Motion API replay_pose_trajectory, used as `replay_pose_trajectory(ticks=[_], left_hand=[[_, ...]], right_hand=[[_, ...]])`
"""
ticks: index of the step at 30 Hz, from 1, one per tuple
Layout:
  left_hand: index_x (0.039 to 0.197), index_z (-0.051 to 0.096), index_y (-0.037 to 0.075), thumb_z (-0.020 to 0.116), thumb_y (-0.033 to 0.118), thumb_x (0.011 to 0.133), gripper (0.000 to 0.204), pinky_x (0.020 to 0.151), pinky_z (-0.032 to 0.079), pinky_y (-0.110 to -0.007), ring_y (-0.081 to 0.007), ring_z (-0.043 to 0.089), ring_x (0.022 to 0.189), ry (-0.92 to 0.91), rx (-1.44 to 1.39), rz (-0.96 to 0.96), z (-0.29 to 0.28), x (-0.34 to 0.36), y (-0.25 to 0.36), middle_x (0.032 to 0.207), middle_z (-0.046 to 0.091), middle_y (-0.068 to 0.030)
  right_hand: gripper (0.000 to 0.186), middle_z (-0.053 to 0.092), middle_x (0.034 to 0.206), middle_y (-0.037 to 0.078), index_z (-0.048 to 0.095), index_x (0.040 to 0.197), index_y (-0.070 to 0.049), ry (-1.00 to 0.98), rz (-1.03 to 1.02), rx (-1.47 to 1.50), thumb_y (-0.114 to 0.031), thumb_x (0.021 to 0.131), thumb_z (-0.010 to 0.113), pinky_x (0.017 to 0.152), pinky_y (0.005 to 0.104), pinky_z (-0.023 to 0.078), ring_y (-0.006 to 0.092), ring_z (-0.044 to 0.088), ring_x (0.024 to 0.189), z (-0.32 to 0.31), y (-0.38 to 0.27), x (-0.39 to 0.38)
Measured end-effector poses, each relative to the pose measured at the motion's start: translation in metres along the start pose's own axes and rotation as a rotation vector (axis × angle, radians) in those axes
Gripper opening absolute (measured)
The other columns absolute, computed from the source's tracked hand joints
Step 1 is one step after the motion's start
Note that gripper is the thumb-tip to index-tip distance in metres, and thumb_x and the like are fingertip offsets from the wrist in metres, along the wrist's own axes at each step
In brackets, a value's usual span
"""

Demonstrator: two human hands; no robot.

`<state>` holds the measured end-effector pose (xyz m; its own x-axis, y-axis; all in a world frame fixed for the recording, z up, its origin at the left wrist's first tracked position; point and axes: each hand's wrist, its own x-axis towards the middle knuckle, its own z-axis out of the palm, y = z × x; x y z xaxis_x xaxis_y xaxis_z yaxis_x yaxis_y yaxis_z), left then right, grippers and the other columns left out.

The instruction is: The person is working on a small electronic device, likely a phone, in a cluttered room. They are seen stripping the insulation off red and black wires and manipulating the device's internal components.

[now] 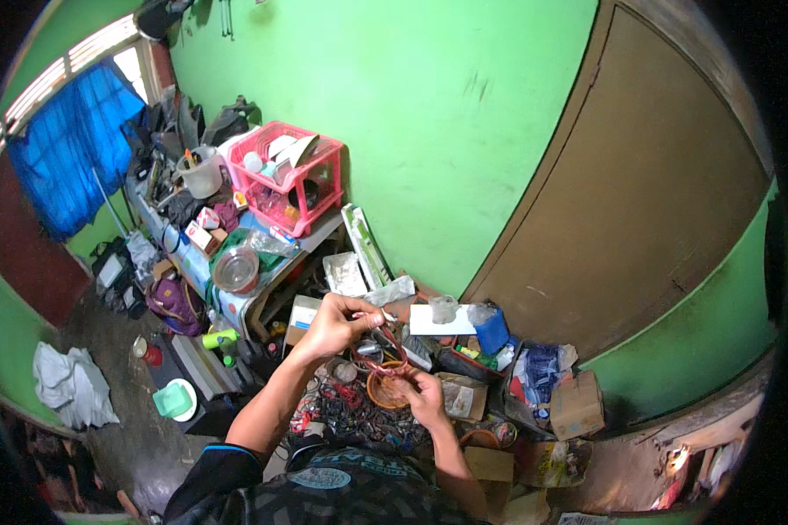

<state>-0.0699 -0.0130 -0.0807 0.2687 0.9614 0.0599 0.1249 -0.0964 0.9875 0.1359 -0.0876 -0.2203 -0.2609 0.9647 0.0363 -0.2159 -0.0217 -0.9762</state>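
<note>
A thin reddish wire [401, 349] is hanging in the air between the left hand [338, 329] and the right hand [423, 399]. It is bending into a loose loop, its upper part being pinched by the left hand, its lower part meeting the right.

- The ends of the reddish cord [394, 339] are hidden by the left hand [334, 328] and right hand [423, 398].
- The right hand covers part of the orange bowl [376, 390].
- Single strands in the pile of wires [341, 408] are too small to tell apart.
- The bottom edge cuts off the dark shirt [324, 492].
- The top edge cuts off the door frame [578, 105].
- The dark things [66, 468] at lower left are too dim to name.
</note>
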Motion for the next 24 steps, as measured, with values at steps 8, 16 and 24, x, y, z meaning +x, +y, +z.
replay_pose_trajectory(ticks=[8, 16, 24], left_hand=[[0.083, 0.068, -0.002, 0.069, 0.013, 0.082, 0.015, 0.044, 0.030, -0.022, -0.0041, 0.042, 0.050, 0.246, -0.113, -0.053, -0.034, 0.005, -0.004, 0.063, 0.057, 0.0022], [0.080, 0.070, -0.001, 0.070, 0.012, 0.082, 0.014, 0.042, 0.022, -0.023, -0.0026, 0.033, 0.048, 0.316, -0.119, -0.063, -0.043, 0.015, -0.025, 0.059, 0.051, 0.0060], [0.086, 0.071, -0.002, 0.071, 0.011, 0.081, 0.014, 0.064, 0.046, -0.026, -0.0086, 0.057, 0.069, 0.074, 0.047, 0.031, 0.004, 0.009, -0.027, 0.075, 0.068, -0.0047]], right_hand=[[0.009, 0.057, 0.070, 0.012, 0.060, 0.086, 0.003, 0.433, -0.041, -0.974, -0.004, 0.083, 0.056, 0.066, 0.0373, 0.044, 0.0292, 0.057, 0.066, -0.115, 0.077, -0.067], [0.028, 0.052, 0.062, 0.015, 0.042, 0.062, 0.002, 0.549, 0.690, -0.957, -0.008, 0.083, 0.057, 0.057, 0.0378, 0.041, 0.0298, 0.057, 0.064, -0.239, 0.243, -0.227], [0.033, 0.063, 0.108, 0.013, 0.059, 0.114, -0.001, 0.676, 0.083, -0.629, -0.008, 0.083, 0.064, 0.088, 0.0338, 0.044, 0.0225, 0.059, 0.103, -0.085, 0.054, -0.074]])
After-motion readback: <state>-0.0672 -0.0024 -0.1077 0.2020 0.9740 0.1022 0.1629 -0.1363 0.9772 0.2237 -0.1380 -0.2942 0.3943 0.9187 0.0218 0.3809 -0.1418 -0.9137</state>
